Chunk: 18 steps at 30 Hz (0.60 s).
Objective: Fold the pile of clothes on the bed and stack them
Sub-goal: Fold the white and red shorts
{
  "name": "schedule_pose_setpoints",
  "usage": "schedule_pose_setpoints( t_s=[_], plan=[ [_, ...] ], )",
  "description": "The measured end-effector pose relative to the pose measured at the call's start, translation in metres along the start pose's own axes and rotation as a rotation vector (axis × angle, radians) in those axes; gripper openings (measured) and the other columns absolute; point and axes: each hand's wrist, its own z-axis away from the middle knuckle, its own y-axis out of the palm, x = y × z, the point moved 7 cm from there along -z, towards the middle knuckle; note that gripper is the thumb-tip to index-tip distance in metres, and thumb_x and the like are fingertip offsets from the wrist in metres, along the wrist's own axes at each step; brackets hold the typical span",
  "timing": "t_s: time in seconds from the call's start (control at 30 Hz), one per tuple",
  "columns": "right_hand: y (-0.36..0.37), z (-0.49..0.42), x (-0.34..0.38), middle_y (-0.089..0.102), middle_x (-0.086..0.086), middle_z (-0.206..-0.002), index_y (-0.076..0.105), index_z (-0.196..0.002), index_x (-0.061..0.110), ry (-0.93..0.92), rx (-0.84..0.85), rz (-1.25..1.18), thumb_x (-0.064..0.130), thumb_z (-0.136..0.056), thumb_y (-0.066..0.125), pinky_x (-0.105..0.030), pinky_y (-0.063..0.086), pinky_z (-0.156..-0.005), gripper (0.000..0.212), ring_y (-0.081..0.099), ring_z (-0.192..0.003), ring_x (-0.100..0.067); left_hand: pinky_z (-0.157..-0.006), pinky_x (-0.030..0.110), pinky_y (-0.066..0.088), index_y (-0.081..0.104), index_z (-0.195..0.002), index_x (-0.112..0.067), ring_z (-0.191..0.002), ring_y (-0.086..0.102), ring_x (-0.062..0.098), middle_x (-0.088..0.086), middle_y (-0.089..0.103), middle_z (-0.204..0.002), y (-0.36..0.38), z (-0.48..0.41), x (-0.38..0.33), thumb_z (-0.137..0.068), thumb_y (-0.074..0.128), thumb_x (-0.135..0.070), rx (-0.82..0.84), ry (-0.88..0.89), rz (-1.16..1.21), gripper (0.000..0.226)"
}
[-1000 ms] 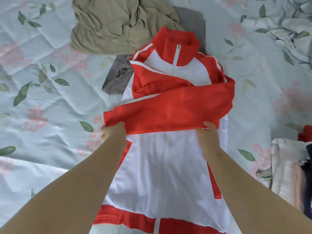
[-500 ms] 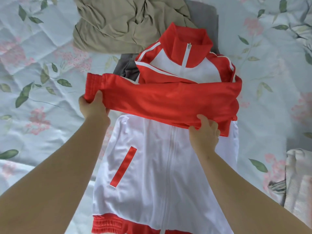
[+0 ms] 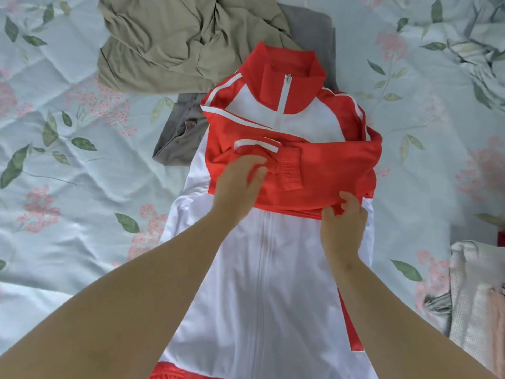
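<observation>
A red and white zip jacket [image 3: 270,269] lies front up on the bed, collar pointing away from me. Both red sleeves are folded across its chest, and the ribbed cuff [image 3: 287,168] of the upper one lies near the middle. My left hand [image 3: 239,181] lies on that folded sleeve beside the cuff, thumb and fingers pinching the red cloth. At the lower edge of the sleeve band, my right hand [image 3: 343,217] curls its fingers around the red fabric.
A crumpled khaki garment [image 3: 177,42] and a grey one [image 3: 177,138] lie beyond the jacket. Pale folded clothes [image 3: 475,296] are stacked at the right edge. The floral quilt [image 3: 68,187] covers the bed all around.
My left hand has carried the sleeve's cuff from the far left back over the chest, doubling the sleeve. My right hand has kept its hold on the sleeve's lower edge.
</observation>
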Motion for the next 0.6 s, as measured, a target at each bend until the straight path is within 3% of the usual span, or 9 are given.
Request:
schedule_pose_setpoints(
  t_s=[0.07,0.1,0.17,0.2,0.3,0.4,0.5,0.6],
  plan=[
    [-0.005,-0.007,0.001,0.047,-0.016,-0.125,0.051,-0.129,0.014,0.004,-0.042,0.003,0.010,-0.086,0.051,-0.040,0.038,-0.099,0.043,0.046,-0.114,-0.031,-0.097,0.038,0.040,0.064,-0.112,-0.011,-0.108,0.055,0.025,0.007,0.063,-0.115,-0.034,-0.002,0.021,-0.089,0.043,-0.015,-0.352,-0.177,-0.094,0.031],
    [-0.005,-0.010,0.001,0.047,-0.017,-0.126,0.051,-0.129,0.014,0.000,-0.049,0.007,0.009,-0.086,0.051,-0.041,0.037,-0.101,0.043,0.045,-0.115,-0.032,-0.099,0.042,0.039,0.061,-0.116,-0.014,-0.112,0.052,0.026,0.007,0.058,-0.122,-0.047,-0.002,0.036,-0.090,0.041,-0.008,-0.449,-0.349,-0.103,0.034],
    [-0.006,-0.019,0.002,0.044,-0.017,-0.131,0.050,-0.130,0.014,0.001,-0.077,-0.005,0.006,-0.085,0.049,-0.043,0.033,-0.105,0.045,0.041,-0.120,-0.034,-0.103,0.044,0.037,0.052,-0.127,-0.019,-0.120,0.047,0.027,0.005,0.045,-0.136,-0.056,-0.002,0.074,-0.086,0.038,0.002,-0.474,-0.716,0.008,0.048],
    [-0.008,-0.025,0.001,0.042,-0.016,-0.135,0.050,-0.131,0.014,0.016,-0.109,-0.020,0.004,-0.085,0.047,-0.042,0.031,-0.106,0.047,0.039,-0.123,-0.034,-0.104,0.045,0.038,0.049,-0.130,-0.021,-0.122,0.045,0.028,0.005,0.041,-0.140,-0.054,-0.004,0.089,-0.085,0.038,0.002,-0.414,-0.812,0.047,0.052],
    [-0.014,-0.045,-0.007,0.034,-0.013,-0.145,0.039,-0.142,0.019,0.115,-0.206,-0.100,0.002,-0.088,0.043,-0.044,0.030,-0.107,0.057,0.035,-0.129,-0.035,-0.104,0.046,0.035,0.044,-0.134,-0.030,-0.124,0.041,0.033,0.004,0.038,-0.141,-0.043,-0.018,0.099,-0.092,0.050,-0.025,-0.158,-0.743,-0.177,0.043],
    [-0.006,-0.062,-0.022,0.034,-0.015,-0.147,0.023,-0.149,0.020,0.251,-0.142,-0.154,0.013,-0.093,0.045,-0.043,0.032,-0.106,0.061,0.038,-0.131,-0.036,-0.100,0.042,0.028,0.045,-0.132,-0.037,-0.123,0.036,0.034,0.003,0.038,-0.139,-0.035,-0.029,0.092,-0.092,0.048,-0.044,-0.037,-0.647,-0.429,0.041],
    [0.003,-0.074,-0.027,0.050,-0.018,-0.132,0.039,-0.140,0.012,0.220,-0.037,-0.061,0.021,-0.091,0.054,-0.040,0.038,-0.098,0.052,0.048,-0.120,-0.037,-0.099,0.040,0.026,0.054,-0.126,-0.032,-0.125,0.034,0.033,0.005,0.040,-0.138,-0.038,-0.034,0.088,-0.095,0.045,-0.038,-0.055,-0.636,-0.553,0.033],
    [-0.007,-0.082,-0.026,0.059,-0.019,-0.114,0.054,-0.119,0.004,0.187,-0.108,-0.056,0.020,-0.091,0.053,-0.036,0.040,-0.085,0.032,0.055,-0.105,-0.036,-0.100,0.041,0.028,0.057,-0.122,-0.024,-0.126,0.035,0.032,0.008,0.042,-0.137,-0.062,-0.033,0.090,-0.095,0.045,-0.031,-0.261,-0.630,-0.486,0.030]
  ],
)
